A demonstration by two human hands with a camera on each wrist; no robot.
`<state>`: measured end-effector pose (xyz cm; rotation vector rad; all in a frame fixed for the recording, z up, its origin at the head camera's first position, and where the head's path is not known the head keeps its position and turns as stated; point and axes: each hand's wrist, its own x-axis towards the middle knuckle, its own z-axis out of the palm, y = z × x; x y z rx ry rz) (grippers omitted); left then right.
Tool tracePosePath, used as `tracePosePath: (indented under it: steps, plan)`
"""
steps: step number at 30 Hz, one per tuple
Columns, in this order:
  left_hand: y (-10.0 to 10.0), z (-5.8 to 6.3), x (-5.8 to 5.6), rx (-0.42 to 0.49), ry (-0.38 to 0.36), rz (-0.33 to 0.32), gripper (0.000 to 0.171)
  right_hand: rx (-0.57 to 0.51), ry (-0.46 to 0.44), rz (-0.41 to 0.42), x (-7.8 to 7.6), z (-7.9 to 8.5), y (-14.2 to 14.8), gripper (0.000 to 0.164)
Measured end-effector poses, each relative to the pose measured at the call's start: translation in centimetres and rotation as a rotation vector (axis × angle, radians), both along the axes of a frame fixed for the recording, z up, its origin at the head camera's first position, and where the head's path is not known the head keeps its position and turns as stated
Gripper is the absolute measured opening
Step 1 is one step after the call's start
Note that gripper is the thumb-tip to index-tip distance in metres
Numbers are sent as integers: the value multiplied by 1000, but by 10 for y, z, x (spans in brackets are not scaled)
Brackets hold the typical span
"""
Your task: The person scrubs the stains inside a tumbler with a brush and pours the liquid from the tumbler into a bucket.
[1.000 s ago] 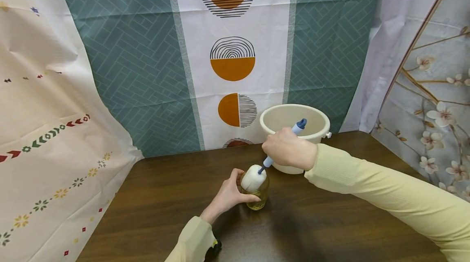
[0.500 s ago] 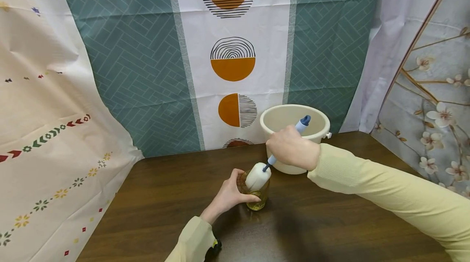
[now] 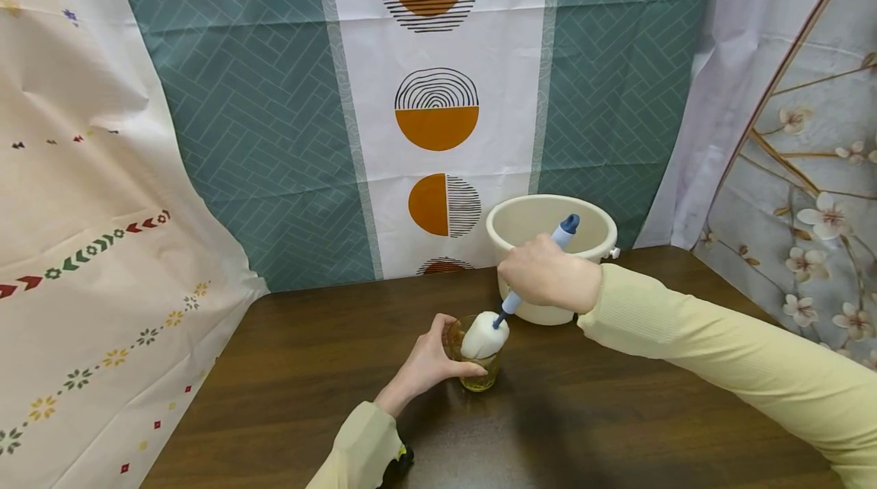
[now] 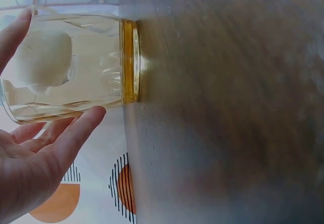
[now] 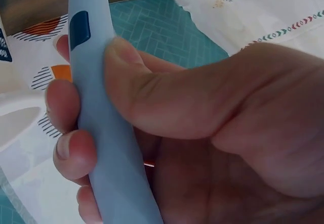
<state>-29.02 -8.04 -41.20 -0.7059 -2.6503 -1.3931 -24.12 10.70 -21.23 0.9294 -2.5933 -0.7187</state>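
Observation:
An amber-tinted glass [image 3: 482, 381] stands upright on the brown table. My left hand [image 3: 428, 359] holds it from the left, thumb and fingers on opposite sides; the left wrist view shows the ribbed glass [image 4: 96, 67] between thumb and fingertips [image 4: 93, 115]. My right hand [image 3: 544, 272] grips the light-blue handle [image 5: 104, 113] of a bottle brush, fingers wrapped around and thumb along it. Its white sponge head [image 3: 483, 335] tilts into the glass mouth, the lower end inside and the upper end above the rim. Through the glass wall the sponge [image 4: 48, 57] looks pale and blurred.
A cream bucket [image 3: 507, 234] stands behind my right hand, near the table's back edge. Patterned cloths [image 3: 267, 131] hang behind the table and at both sides. The wooden table [image 3: 308, 367] extends left and right of the glass.
My right hand has shifted slightly right with the brush. The sponge head rose a little, then went lower, and sits further right in the glass. My left hand and the glass stay put.

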Motion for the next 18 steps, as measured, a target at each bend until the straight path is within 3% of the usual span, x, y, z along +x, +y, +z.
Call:
tracePosePath:
  steps: [5, 18]
  plan:
    - [0, 0, -1, 16, -12, -15, 79, 21, -86, -2, -1, 1, -4, 19]
    - [-1, 0, -1, 34, -1, -40, 76, 55, -127, 59, -6, 0, -4, 15]
